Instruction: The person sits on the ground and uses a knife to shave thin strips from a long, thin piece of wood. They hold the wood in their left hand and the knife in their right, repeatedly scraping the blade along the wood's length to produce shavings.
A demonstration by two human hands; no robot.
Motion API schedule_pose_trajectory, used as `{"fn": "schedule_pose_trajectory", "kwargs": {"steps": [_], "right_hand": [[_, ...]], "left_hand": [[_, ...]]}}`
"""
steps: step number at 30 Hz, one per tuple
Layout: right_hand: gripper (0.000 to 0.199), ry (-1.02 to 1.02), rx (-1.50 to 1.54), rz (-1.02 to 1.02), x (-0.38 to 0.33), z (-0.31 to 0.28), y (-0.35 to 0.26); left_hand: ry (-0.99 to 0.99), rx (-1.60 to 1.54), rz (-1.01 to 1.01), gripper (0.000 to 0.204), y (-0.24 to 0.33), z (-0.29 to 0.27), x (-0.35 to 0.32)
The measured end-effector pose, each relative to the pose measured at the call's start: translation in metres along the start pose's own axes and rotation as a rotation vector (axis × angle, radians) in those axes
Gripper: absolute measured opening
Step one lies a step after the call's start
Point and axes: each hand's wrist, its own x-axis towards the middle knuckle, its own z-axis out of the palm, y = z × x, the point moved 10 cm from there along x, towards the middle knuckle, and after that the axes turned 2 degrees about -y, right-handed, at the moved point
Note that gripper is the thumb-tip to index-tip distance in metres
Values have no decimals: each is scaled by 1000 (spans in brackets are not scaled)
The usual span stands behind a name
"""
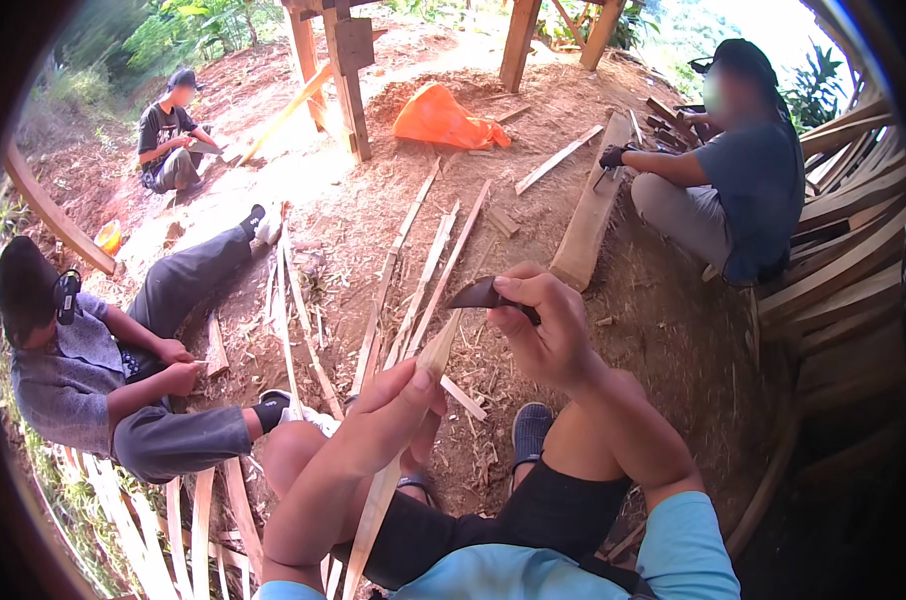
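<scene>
My left hand (pixel 391 412) is wrapped round a long pale wooden strip (pixel 374 520). Its tapered upper end sticks out above my thumb, and the rest slants down past my left forearm toward my lap. In my right hand (pixel 551 325), thumb and fingers pinch a short dark knife (pixel 476 295). The blade points left, just above the strip's narrow tip; whether the two touch I cannot tell. My fingers cover the handle end.
Several wooden strips (pixel 398 255) lie on the dirt before me. A thick plank (pixel 588 235), an orange sheet (pixel 443 118) and wooden posts (pixel 351 90) stand beyond. Co-workers sit at left (pixel 63 370), far left (pixel 168 135) and right (pixel 733 180). Stacked planks (pixel 843 240) line the right.
</scene>
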Motion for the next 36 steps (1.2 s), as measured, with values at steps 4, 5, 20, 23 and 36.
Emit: {"fn": "schedule_pose_trajectory", "kwargs": {"steps": [4, 5, 20, 23, 36], "right_hand": [[15, 107, -31, 176, -10, -8, 31], [15, 144, -21, 259, -14, -13, 43], [23, 201, 236, 474, -27, -22, 51], [27, 214, 309, 530, -28, -18, 52], [37, 246, 897, 984, -31, 9, 67]], "left_hand": [[26, -19, -4, 37, 4, 1, 5], [28, -21, -18, 38, 4, 2, 6], [128, -226, -48, 44, -5, -16, 6], [230, -215, -10, 31, -4, -24, 8], [162, 246, 98, 24, -6, -9, 10]]}}
